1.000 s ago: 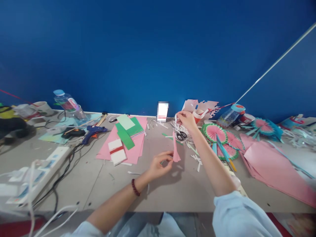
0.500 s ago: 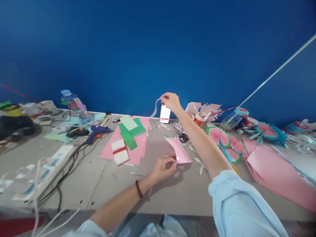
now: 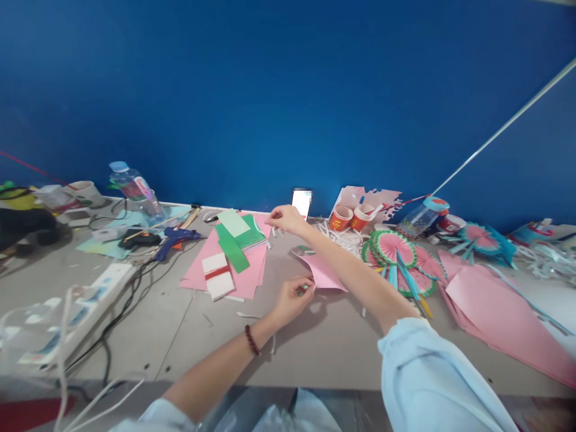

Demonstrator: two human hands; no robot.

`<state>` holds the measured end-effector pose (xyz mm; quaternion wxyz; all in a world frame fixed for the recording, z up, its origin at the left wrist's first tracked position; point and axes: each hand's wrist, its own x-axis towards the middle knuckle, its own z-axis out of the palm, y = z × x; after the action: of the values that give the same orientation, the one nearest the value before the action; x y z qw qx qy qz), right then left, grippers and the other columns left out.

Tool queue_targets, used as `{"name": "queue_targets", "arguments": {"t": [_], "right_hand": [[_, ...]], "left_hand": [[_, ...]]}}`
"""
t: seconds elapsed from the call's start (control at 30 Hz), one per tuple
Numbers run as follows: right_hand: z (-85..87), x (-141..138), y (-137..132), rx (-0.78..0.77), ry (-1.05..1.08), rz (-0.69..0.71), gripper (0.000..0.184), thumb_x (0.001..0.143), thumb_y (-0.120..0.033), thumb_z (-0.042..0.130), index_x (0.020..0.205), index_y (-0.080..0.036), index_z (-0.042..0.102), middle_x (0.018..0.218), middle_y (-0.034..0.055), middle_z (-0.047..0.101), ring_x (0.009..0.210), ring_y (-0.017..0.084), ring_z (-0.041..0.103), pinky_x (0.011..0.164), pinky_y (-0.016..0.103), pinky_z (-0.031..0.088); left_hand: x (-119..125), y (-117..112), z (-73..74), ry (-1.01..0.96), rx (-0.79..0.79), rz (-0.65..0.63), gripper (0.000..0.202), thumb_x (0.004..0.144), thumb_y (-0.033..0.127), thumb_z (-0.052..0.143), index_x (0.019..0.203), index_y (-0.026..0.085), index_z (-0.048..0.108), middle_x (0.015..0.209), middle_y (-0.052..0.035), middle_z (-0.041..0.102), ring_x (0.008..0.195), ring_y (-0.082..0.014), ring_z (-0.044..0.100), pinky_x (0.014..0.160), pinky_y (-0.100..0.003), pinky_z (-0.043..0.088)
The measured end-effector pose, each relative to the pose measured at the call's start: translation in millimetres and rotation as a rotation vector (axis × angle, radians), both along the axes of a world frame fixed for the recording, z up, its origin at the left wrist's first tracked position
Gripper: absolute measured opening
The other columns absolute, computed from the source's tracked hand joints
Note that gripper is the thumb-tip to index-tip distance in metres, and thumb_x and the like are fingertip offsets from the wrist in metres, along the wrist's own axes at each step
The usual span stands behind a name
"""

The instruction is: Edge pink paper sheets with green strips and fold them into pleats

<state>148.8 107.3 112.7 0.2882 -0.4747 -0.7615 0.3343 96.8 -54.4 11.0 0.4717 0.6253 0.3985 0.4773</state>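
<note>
Pink paper, thin and matte, formed the folded piece point(image 3: 326, 273) that lay flat on the grey table point(image 3: 216, 354), pointed at its far end and widening toward us. Our left hand point(image 3: 290, 297) pinched its near corner between thumb and fingertips; a dark bead bracelet point(image 3: 251, 340) circled that wrist. Our right hand point(image 3: 285, 219) was extended well apart from the left, over the far edge of the sheet stack point(image 3: 234, 258). Its fingers were bunched, but we could not tell whether they clamped anything.

The sheet stack consisted of smooth pink rectangles with green strips laid diagonally on top. A white block with a red band point(image 3: 216, 275) rested on its near corner. Behind the folded piece, curled white paper strips point(image 3: 342, 235) lay in a loose heap beside two orange paper cups point(image 3: 348, 218). Round pleated fans point(image 3: 389, 245), pink with green rims, overlapped to the right, near large pink sheets point(image 3: 495, 300). A blue glue gun point(image 3: 173, 238) lay left of the stack.
</note>
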Motion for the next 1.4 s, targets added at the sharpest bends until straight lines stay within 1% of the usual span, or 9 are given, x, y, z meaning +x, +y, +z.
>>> {"name": "queue_targets", "arguments": {"t": [0.23, 0.4, 0.57, 0.67, 0.77, 1.07, 1.2, 1.33, 1.4], "right_hand": [[0.3, 67.1, -75.4, 0.039, 0.003, -0.098, 0.040, 0.085, -0.044, 0.053, 0.058, -0.017, 0.062, 0.053, -0.0008, 0.064, 0.049, 0.009, 0.059, 0.053, 0.018, 0.044], [-29.1, 117.7, -165.2, -0.347, 0.203, -0.222, 0.047, 0.082, -0.056, 0.054, 0.060, -0.016, 0.067, 0.057, 0.0053, 0.068, 0.044, 0.014, 0.061, 0.036, 0.019, 0.039], [-74.6, 118.0, -215.4, -0.681, 0.515, -0.413, 0.052, 0.071, -0.065, 0.061, 0.084, -0.017, 0.071, 0.087, 0.0138, 0.073, 0.050, 0.018, 0.066, 0.028, 0.020, 0.039], [-86.6, 105.7, -217.9, -0.675, 0.754, -0.491, 0.053, 0.071, -0.064, 0.063, 0.094, -0.017, 0.068, 0.103, 0.0156, 0.071, 0.054, 0.018, 0.067, 0.027, 0.019, 0.038], [-88.6, 100.7, -208.3, -0.558, 0.935, -0.576, 0.044, 0.068, -0.057, 0.069, 0.087, -0.018, 0.065, 0.096, 0.0122, 0.072, 0.056, 0.018, 0.067, 0.027, 0.017, 0.032], [-64.8, 119.9, -177.4, -0.321, 0.990, -0.602, 0.027, 0.061, -0.040, 0.077, 0.074, -0.020, 0.065, 0.065, -0.0002, 0.065, 0.052, 0.013, 0.056, 0.040, 0.022, 0.043], [-56.5, 143.6, -178.9, -0.301, 1.009, -0.617, 0.024, 0.062, -0.041, 0.076, 0.068, -0.021, 0.064, 0.060, -0.0021, 0.062, 0.048, 0.011, 0.054, 0.042, 0.022, 0.044], [-67.1, 168.6, -185.2, -0.393, 0.877, -0.608, 0.040, 0.061, -0.034, 0.078, 0.098, -0.024, 0.068, 0.083, 0.0015, 0.071, 0.068, 0.016, 0.065, 0.057, 0.024, 0.051], [-78.1, 176.2, -188.4, -0.436, 0.771, -0.623, 0.047, 0.059, -0.033, 0.078, 0.104, -0.024, 0.066, 0.082, 0.0017, 0.072, 0.067, 0.017, 0.065, 0.057, 0.026, 0.050]], "left_hand": [[-0.8, 5.5, -5.2, -0.118, -0.097, 0.066, 0.022, 0.076, 0.033, 0.062, 0.068, 0.015, 0.069, 0.105, -0.0130, 0.070, 0.087, -0.0232, 0.067, 0.056, -0.024, 0.048], [0.1, 5.5, -6.8, -0.236, -0.192, 0.062, 0.032, 0.074, 0.044, 0.064, 0.070, 0.014, 0.069, 0.094, -0.0116, 0.073, 0.069, -0.0165, 0.064, 0.056, -0.025, 0.049], [-0.7, 2.9, -2.0, -0.210, -0.171, 0.086, 0.028, 0.077, 0.041, 0.063, 0.071, 0.014, 0.069, 0.090, -0.0109, 0.072, 0.069, -0.0160, 0.064, 0.059, -0.027, 0.051], [-1.7, 0.0, 3.7, -0.117, 0.012, 0.102, 0.021, 0.080, 0.032, 0.059, 0.070, 0.016, 0.068, 0.094, -0.0106, 0.071, 0.079, -0.0182, 0.065, 0.067, -0.030, 0.052], [-2.8, -3.7, 9.4, 0.009, 0.247, 0.075, 0.017, 0.081, 0.022, 0.056, 0.069, 0.019, 0.067, 0.092, -0.0089, 0.071, 0.088, -0.0192, 0.063, 0.079, -0.035, 0.050], [-9.9, -6.6, 7.3, 0.378, 0.672, -0.194, 0.019, 0.080, 0.017, 0.052, 0.090, 0.021, 0.067, 0.103, -0.0074, 0.067, 0.098, -0.0202, 0.060, 0.083, -0.034, 0.049], [-9.1, -0.2, -7.3, 0.720, 0.695, -0.231, 0.016, 0.082, 0.018, 0.051, 0.090, 0.019, 0.065, 0.097, -0.0084, 0.066, 0.095, -0.0220, 0.060, 0.081, -0.035, 0.048], [-8.5, 6.2, -15.5, 1.060, 0.629, -0.142, 0.018, 0.082, 0.011, 0.051, 0.095, 0.015, 0.062, 0.093, -0.0097, 0.063, 0.089, -0.0247, 0.057, 0.077, -0.038, 0.047], [-11.0, 9.6, -14.0, 1.196, 0.599, -0.101, 0.023, 0.081, 0.007, 0.050, 0.101, 0.014, 0.060, 0.098, -0.0111, 0.061, 0.090, -0.0255, 0.056, 0.076, -0.038, 0.046]]}}
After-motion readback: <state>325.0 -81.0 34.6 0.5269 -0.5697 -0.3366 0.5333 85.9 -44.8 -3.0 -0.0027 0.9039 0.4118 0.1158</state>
